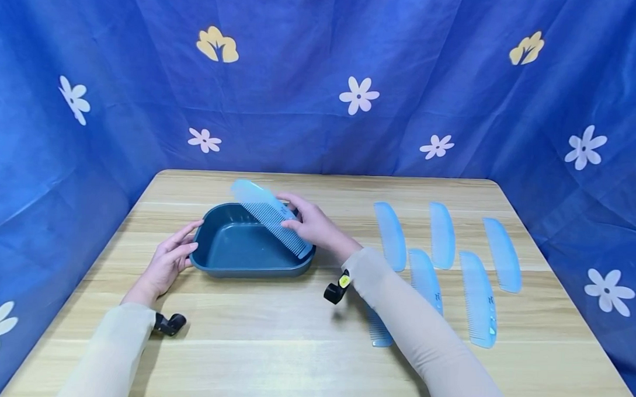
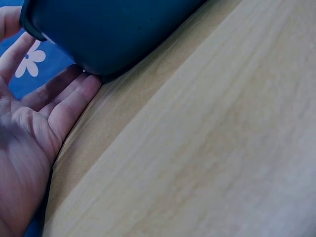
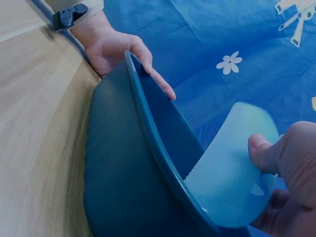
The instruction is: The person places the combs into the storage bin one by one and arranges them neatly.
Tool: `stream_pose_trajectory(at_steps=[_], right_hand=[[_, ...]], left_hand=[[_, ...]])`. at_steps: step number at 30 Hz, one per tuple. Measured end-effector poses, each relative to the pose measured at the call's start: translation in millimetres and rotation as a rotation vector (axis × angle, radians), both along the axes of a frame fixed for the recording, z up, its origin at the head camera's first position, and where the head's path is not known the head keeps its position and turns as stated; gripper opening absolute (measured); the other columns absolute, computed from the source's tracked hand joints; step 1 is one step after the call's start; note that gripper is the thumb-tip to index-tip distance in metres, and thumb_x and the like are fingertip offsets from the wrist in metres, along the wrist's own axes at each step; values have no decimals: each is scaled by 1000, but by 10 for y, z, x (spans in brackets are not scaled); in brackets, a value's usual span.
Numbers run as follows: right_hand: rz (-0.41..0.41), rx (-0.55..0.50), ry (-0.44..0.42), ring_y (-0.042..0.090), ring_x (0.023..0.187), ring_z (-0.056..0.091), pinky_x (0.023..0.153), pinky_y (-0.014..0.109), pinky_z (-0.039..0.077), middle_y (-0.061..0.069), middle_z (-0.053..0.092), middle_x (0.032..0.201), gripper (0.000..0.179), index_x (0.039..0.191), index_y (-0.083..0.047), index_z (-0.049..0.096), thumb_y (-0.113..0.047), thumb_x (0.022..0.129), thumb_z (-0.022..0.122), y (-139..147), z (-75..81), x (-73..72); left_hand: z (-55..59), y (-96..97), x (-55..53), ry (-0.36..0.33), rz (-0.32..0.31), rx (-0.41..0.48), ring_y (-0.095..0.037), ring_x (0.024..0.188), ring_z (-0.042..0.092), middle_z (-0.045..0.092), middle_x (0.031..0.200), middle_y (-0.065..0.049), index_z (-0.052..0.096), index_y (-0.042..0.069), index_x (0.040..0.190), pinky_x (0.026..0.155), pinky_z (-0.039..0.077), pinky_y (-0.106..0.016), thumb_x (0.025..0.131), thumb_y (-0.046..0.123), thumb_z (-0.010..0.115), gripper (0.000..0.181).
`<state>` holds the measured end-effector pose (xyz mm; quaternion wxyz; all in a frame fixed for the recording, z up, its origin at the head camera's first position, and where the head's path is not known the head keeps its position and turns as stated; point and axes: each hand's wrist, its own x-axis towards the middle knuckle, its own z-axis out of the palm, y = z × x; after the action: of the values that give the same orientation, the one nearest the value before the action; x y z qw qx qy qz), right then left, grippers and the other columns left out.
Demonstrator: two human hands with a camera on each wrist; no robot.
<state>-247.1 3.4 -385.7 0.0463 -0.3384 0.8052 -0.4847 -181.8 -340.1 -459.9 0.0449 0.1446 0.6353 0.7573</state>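
Observation:
My right hand [image 1: 314, 222] pinches a translucent light-blue comb [image 1: 265, 211] between thumb and fingers. The comb slants over the right part of a dark teal basin [image 1: 252, 273], teeth facing down and to the left. In the right wrist view, the comb's near end [image 3: 232, 182] overlaps the basin's rim [image 3: 165, 153]; whether they touch I cannot tell. My left hand [image 1: 171, 257] holds the basin's left end, thumb over the rim. In the left wrist view, its lower fingers [image 2: 74, 98] rest against the basin's outer wall near the table.
Several matching combs [image 1: 443, 235] lie in loose rows on the right of the wooden table [image 1: 228, 347]. One comb [image 1: 379, 329] is partly hidden under my right forearm. A blue cloth [image 1: 299, 122] with flowers hangs behind and at both sides.

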Motion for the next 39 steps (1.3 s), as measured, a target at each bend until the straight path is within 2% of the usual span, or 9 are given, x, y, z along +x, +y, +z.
stream_pose_trajectory(at_steps=[8,15,21,25,29,32,39], right_hand=[[107,117,49,14,64,46,61,22,42,3,53,99,54,139,-14,42,-10,89,62,-58,-35,41],[171,252,133,8,96,49,77,21,42,-1,51,120,54,140,-19,41,-15,90,61,-91,-67,79],[203,324,139,7,110,48,86,21,42,-3,46,133,55,142,-22,38,-18,91,58,-108,-94,105],[229,364,138,4,107,49,82,19,43,-5,47,131,54,142,-24,38,-21,92,57,-124,-99,126],[251,392,152,4,89,51,71,19,42,-7,50,124,52,141,-26,41,-22,92,57,-142,-102,138],[262,414,165,6,83,50,67,20,41,-7,51,123,51,140,-26,42,-23,91,58,-161,-113,134],[280,521,221,3,96,49,80,19,42,-9,50,128,49,139,-27,44,-23,92,58,-210,-150,123]], left_hand=[[-15,2,13,-8,17,-31,-14,96,61,48,123,-12,30,4,144,73,53,-29,96,2,41,49],[-24,-2,12,4,13,-14,-14,97,62,53,121,-5,30,4,144,73,53,-30,96,0,39,49],[-19,-1,10,15,6,-4,-14,97,62,54,120,-6,30,3,144,73,53,-30,96,-1,39,49],[-15,5,9,15,5,2,-13,96,62,54,119,-6,29,2,144,73,53,-30,96,-1,39,49],[-16,9,5,12,6,4,-12,94,63,53,120,-7,29,1,144,73,53,-29,96,0,40,49],[-21,10,-2,14,4,7,-13,93,63,52,121,-9,30,2,144,73,53,-29,96,0,40,49],[-27,12,-9,26,-11,25,-16,95,63,53,120,-12,30,2,144,73,53,-31,96,-2,39,48]])
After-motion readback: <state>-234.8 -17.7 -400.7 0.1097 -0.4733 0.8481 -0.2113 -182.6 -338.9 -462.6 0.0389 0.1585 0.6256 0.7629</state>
